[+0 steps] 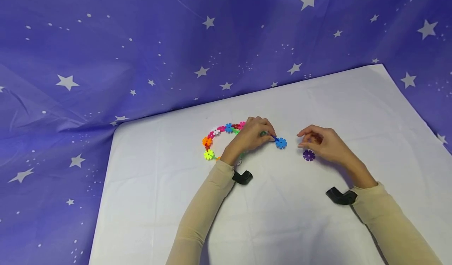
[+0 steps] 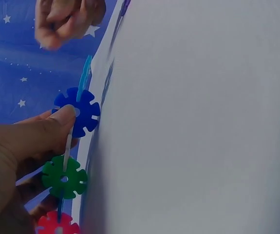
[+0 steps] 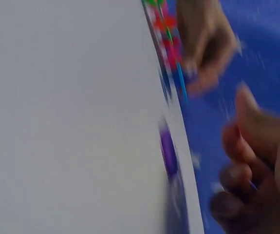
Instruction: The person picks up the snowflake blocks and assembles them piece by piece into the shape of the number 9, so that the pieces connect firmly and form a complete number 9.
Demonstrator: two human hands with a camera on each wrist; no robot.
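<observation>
My left hand (image 1: 252, 133) pinches a dark blue notched disc (image 2: 87, 113) between thumb and fingers. That disc belongs to a chain of interlocking snowflake discs, with a light blue disc (image 1: 281, 143) at its free end. Beyond the dark blue one in the left wrist view come a green disc (image 2: 71, 178) and a pink disc (image 2: 57, 225). To the right, my right hand (image 1: 326, 143) is raised, fingers bent and thumb apart from them, with nothing seen held. Just beside it lies a purple disc (image 1: 308, 155), blurred in the right wrist view and apart from the fingers.
The rest of the colourful chain curves on the white-covered table (image 1: 169, 202) to the left, partly hidden behind my left hand and wrist. A purple star-printed curtain (image 1: 169, 61) hangs behind the table. Black wrist mounts (image 1: 341, 196) sit at both cuffs.
</observation>
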